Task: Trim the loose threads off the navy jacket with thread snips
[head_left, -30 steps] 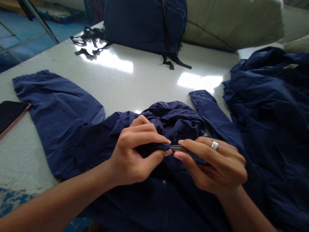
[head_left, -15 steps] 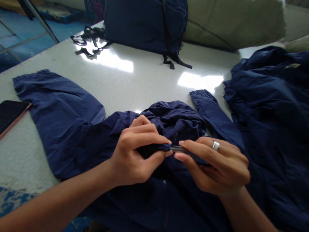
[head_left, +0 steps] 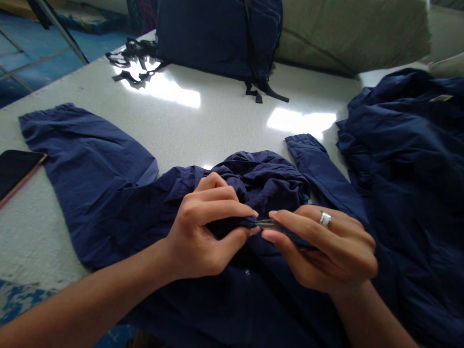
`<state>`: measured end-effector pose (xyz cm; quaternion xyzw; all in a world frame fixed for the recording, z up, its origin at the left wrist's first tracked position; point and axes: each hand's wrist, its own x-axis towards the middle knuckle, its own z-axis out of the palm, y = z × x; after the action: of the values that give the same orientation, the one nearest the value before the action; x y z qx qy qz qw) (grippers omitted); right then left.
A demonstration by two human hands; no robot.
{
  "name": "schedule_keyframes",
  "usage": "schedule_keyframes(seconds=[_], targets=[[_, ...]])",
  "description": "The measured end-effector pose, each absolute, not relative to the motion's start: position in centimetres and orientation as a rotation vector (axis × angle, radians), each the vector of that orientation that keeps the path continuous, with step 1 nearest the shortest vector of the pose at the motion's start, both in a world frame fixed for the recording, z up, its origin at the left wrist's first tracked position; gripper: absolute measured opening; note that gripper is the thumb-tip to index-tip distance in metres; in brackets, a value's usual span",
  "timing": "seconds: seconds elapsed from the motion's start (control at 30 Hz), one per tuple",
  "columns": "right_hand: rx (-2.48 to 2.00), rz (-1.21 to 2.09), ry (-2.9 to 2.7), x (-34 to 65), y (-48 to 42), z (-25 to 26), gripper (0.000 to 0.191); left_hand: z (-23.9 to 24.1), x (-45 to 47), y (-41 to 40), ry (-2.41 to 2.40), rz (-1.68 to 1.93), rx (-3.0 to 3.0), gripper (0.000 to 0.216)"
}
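Observation:
A navy jacket (head_left: 105, 203) lies spread on the table, its elastic-cuffed sleeves reaching away to both sides. My left hand (head_left: 203, 232) pinches a fold of it near the middle between thumb and forefinger. Close against those fingertips, my right hand (head_left: 326, 246), with a ring on one finger, grips small metal thread snips (head_left: 267, 224). Their narrow blades point left and meet the edge of the pinched fabric. Most of the snips is hidden inside my right hand.
On the pale table (head_left: 217, 121), a phone (head_left: 18, 169) lies at the left edge. More navy garments (head_left: 406, 169) are heaped at the right. A dark blue bundle (head_left: 213, 38) with black straps (head_left: 139, 60) stands behind, beside a large greenish-grey bundle (head_left: 348, 34).
Both hands stay almost where they were, with the snip blades still at the pinched fabric. My right hand has shifted very slightly to the right.

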<state>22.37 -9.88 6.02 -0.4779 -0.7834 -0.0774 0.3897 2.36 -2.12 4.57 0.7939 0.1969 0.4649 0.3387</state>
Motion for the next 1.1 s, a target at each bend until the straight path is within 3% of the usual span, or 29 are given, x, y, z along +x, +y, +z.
schedule_keyframes(seconds=[1.1], targets=[[-1.208, -0.235, -2.054, 22.59, -10.15, 5.87, 0.008, 4.35, 2.46, -2.38, 0.566, 1.255, 2.180, 0.010]])
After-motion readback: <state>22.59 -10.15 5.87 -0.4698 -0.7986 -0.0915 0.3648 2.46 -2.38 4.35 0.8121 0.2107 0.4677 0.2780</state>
